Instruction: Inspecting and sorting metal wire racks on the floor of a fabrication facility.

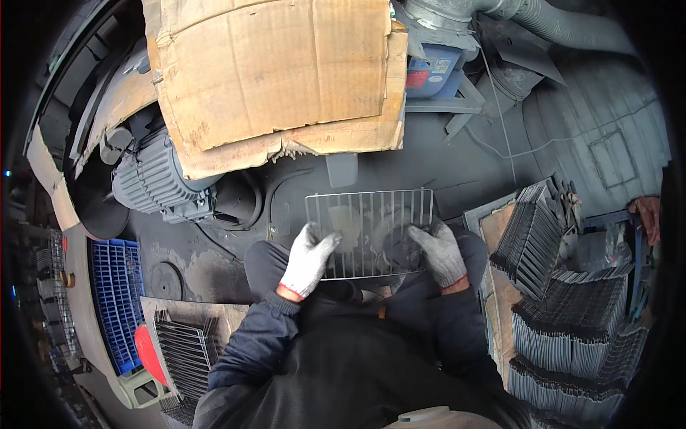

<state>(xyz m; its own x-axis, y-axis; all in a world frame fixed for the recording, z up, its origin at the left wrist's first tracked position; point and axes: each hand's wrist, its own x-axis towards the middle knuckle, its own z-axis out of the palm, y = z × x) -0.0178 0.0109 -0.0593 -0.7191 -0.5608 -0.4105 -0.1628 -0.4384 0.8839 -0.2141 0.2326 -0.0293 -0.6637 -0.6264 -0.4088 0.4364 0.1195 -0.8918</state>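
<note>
A rectangular metal wire rack (369, 236) with thin parallel bars is held out flat over my lap. My left hand (309, 259), in a white knitted glove with a red cuff, grips its left side, thumb lying over the frame. On the opposite side my right hand (439, 254), gloved the same way, closes on the right edge; its fingertips look dark with grime and are partly hidden. Through the bars the dark floor and my feet show.
Stacked wire racks (568, 322) stand at my right, more racks (184, 342) at lower left. A grey motor (161, 179) sits left, beside a blue plastic crate (116, 300). Large cardboard sheets (279, 71) hang ahead. A ribbed duct (564, 27) crosses the upper right.
</note>
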